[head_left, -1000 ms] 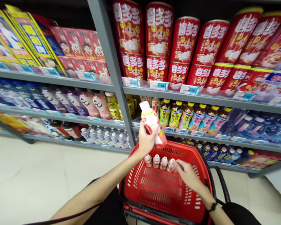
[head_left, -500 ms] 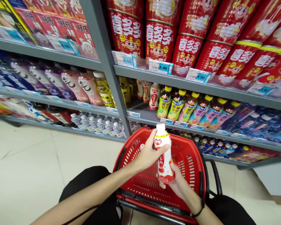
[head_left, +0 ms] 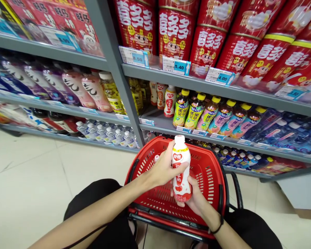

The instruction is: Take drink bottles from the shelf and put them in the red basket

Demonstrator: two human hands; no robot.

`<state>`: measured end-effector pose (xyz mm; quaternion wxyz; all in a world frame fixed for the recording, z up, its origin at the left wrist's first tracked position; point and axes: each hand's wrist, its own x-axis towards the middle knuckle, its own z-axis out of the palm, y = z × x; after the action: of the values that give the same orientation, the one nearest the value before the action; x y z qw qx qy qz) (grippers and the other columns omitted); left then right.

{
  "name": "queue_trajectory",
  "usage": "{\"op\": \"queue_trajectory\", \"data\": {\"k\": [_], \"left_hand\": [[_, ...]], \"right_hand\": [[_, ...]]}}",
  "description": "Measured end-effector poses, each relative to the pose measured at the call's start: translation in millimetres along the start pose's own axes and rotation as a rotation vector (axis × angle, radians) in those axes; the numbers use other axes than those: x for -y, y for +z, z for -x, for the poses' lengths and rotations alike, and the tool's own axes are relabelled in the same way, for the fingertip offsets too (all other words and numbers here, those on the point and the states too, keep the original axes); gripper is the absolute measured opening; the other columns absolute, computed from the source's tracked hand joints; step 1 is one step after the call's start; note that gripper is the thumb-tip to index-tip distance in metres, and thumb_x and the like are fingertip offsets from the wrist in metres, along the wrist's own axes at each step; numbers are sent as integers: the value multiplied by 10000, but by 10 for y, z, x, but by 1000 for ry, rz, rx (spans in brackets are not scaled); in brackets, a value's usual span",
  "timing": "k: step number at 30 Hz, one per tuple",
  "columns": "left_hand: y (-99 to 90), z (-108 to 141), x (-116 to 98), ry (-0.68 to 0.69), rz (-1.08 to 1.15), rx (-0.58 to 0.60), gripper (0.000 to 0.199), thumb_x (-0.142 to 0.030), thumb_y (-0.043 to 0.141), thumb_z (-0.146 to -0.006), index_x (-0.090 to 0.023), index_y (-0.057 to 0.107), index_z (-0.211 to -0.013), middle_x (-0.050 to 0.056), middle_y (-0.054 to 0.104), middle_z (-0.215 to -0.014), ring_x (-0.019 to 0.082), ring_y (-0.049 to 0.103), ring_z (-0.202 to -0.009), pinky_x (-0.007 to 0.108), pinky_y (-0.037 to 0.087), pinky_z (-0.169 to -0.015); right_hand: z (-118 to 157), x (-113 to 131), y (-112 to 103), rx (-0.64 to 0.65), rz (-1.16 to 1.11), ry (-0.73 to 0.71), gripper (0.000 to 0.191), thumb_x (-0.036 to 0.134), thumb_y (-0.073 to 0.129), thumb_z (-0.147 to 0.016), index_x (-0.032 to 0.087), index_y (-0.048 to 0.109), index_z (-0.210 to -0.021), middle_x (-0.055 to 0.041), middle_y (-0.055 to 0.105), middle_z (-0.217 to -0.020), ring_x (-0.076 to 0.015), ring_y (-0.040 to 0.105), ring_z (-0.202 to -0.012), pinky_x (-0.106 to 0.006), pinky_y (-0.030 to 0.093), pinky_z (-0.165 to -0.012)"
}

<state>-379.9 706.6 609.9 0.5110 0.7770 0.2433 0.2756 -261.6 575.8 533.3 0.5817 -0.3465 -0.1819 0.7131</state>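
Both hands grip one white and red milk drink bottle (head_left: 180,157), held nearly upright above a red shopping basket (head_left: 217,155). My left hand (head_left: 164,170) is closed round its upper side, the thumb lying across the label. Lower down, my right hand (head_left: 195,199) wraps the bottle near its base, some fingers hidden behind it. The white cap is on. Inside the basket, partly covered by my left hand, shows the top of another bottle (head_left: 157,158). A similar white and red bottle (head_left: 169,101) stands on the shelf ahead.
Yellow-capped tea bottles (head_left: 194,112) line the middle shelf. Red cans (head_left: 175,34) are stacked above them, behind price tags (head_left: 176,65). To the left are pink and purple bottles (head_left: 72,84) and small water bottles (head_left: 110,134). My knees flank the basket, whose black handle (head_left: 237,190) sticks out right.
The bottle has turned slightly so its label faces me more, and stands a little more upright. Both hands keep hold of it. The view has shifted slightly.
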Motion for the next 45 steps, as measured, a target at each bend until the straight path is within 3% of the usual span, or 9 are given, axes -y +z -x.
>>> {"op": "queue_trajectory", "data": {"k": [5, 13, 23, 33, 45], "left_hand": [[-17, -7, -32, -24, -10, 7, 534, -377, 680, -882, -190, 381, -1283, -8, 645, -874, 153, 603, -708, 272, 466, -616], [-26, -26, 50, 7, -82, -23, 480, -401, 669, -894, -192, 408, -1238, -6, 639, -869, 145, 587, -694, 264, 445, -606], [-36, -33, 21, -4, -58, -4, 561, -402, 676, -888, -175, 396, -1319, -2, 657, -863, 138, 592, -669, 246, 443, -570], [-18, -41, 94, 13, -67, -3, 619, -381, 682, -890, -193, 365, -1387, -22, 648, -827, 137, 586, -659, 244, 418, -567], [-27, -34, 47, -5, -58, 0, 605, -403, 683, -884, -177, 381, -1358, -9, 658, -840, 148, 601, -670, 251, 428, -569]], "right_hand": [[-8, -16, -8, -7, 29, 6, 630, 734, 634, -843, 119, 700, -964, -80, 707, -689, -111, 491, -444, -211, 375, -396], [11, 7, 14, -18, 56, 71, 707, 776, 608, -820, 89, 692, -962, -109, 716, -688, -90, 457, -420, -188, 287, -371], [27, 14, 18, -45, 45, 60, 661, 742, 608, -850, 103, 703, -990, -71, 693, -643, -77, 402, -375, -191, 266, -358], [29, 23, 39, -53, 30, 69, 671, 753, 638, -824, 93, 714, -921, -83, 692, -655, -77, 433, -390, -187, 249, -360], [31, -7, 21, -73, 27, 53, 653, 727, 620, -853, 100, 708, -1014, -106, 729, -720, -83, 453, -378, -190, 258, -349]]}}
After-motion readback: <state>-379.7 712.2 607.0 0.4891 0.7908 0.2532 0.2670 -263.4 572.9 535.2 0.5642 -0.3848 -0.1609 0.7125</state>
